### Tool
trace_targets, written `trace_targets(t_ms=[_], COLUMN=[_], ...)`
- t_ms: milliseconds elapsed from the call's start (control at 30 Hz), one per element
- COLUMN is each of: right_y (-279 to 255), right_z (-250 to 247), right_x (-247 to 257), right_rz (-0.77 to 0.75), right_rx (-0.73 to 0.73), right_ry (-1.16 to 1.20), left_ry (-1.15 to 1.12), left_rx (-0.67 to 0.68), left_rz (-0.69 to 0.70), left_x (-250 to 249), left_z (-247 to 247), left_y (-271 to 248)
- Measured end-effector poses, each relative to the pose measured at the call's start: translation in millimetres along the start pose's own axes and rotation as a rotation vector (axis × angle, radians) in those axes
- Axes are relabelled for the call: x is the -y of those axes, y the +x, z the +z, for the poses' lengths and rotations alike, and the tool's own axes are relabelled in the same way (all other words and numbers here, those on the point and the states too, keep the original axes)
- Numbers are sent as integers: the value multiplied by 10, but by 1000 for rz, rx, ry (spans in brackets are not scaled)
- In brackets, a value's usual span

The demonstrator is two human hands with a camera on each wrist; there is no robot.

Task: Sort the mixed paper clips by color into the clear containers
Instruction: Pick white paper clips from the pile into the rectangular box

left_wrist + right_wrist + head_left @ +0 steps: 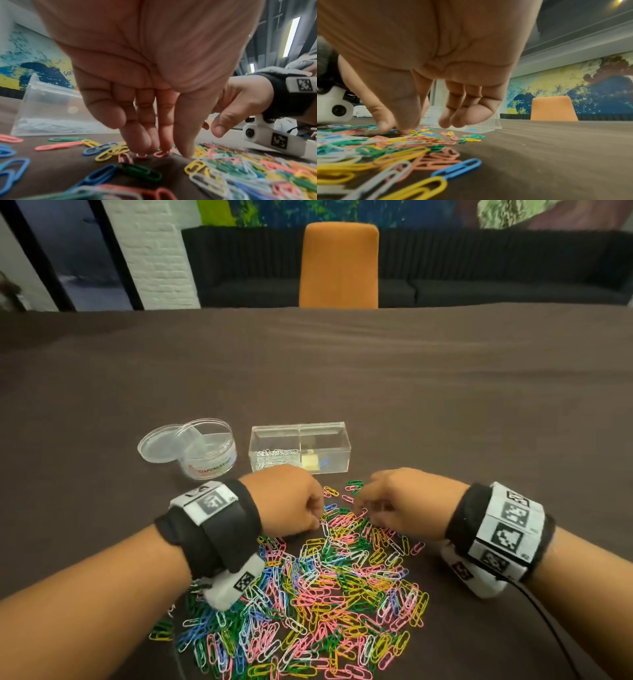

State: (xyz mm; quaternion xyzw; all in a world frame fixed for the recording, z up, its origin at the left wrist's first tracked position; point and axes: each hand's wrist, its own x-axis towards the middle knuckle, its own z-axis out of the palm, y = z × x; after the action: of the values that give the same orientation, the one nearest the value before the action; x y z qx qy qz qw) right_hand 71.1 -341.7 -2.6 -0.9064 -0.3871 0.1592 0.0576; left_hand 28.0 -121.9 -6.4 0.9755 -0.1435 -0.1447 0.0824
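Two hands are reaching into the far edge of a multicoloured heap of plastic-coated paper clips (308, 587) lying on a brown tablecloth (445, 405). The left hand (291, 501) is touching clips with straight fingers (145, 138), grasping nothing. The right hand (400, 501) is pressing thumb and forefinger (406, 117) down onto the clips; whether it is grasping one, I cannot tell. Just behind are sitting a clear rectangular box (301, 453) and a round clear tub (209, 453).

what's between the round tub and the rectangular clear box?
Only bare brown tablecloth shows between the round tub and the rectangular clear box; no clips lie in that gap. The head view shows it.

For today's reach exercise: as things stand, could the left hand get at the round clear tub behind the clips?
Probably yes. The round tub stands open on the table just beyond the left hand, its lid leaning beside it, with only bare cloth between them.
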Motion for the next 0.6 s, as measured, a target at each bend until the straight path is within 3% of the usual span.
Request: trace_targets(t_ms=[133,267,367,467,600], right_y=[81,175,198,194,202], right_z=[110,150,134,115,124], right_x=[95,51,27,82,107], right_rz=[-73,-4,48,27,28], right_rx=[41,5,-42,-43,11], right_ry=[-67,-107,-121,-109,-93], left_ry=[110,260,245,181,217], left_rx=[14,-49,-111,-25,-11], left_rz=[-49,-109,-39,87,79], left_x=[-58,-53,-58,-108,-128], left_z=[57,86,108,119,118], left_y=[28,-6,-25,-34,-27])
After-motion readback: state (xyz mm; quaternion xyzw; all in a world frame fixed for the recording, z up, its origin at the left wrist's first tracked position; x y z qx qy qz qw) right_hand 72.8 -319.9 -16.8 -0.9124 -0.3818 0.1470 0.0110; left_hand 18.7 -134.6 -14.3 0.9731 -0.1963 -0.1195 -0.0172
